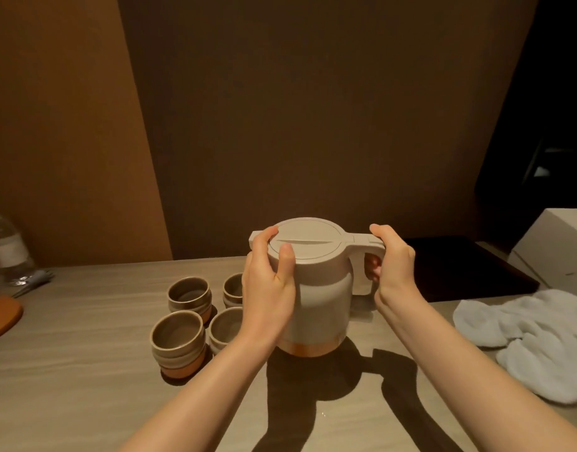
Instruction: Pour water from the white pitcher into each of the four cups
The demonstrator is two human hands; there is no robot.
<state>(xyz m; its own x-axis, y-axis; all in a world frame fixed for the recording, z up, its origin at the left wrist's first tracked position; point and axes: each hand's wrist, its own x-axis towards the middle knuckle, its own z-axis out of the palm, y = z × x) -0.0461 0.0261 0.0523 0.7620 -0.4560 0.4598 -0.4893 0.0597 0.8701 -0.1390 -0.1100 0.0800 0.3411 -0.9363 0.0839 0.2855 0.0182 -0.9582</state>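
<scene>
- Left of the left hand's grip, four brown glazed cups (190, 294) cluster on the tabletop (85, 370), apparently empty, probably fragile.
- Left hand (268, 282) curls round the lid rim of the white pitcher (316, 288), just beside the cups.
- Right hand (393, 262) wraps the handle, the sound hold; the smooth, orange-based pitcher probably feels heavy when full.

A pale wood-grain tabletop (85, 380) carries the white pitcher (316, 308), upright on its orange base, with four brown ceramic cups (182, 340) grouped in a square just to its left. At the left edge lie an orange board (1, 316), a clear water bottle (6, 246) and metal cutlery (32, 282). On the right are a crumpled white towel (538, 340), a dark tray (459, 272) and a white box (554, 246).
</scene>
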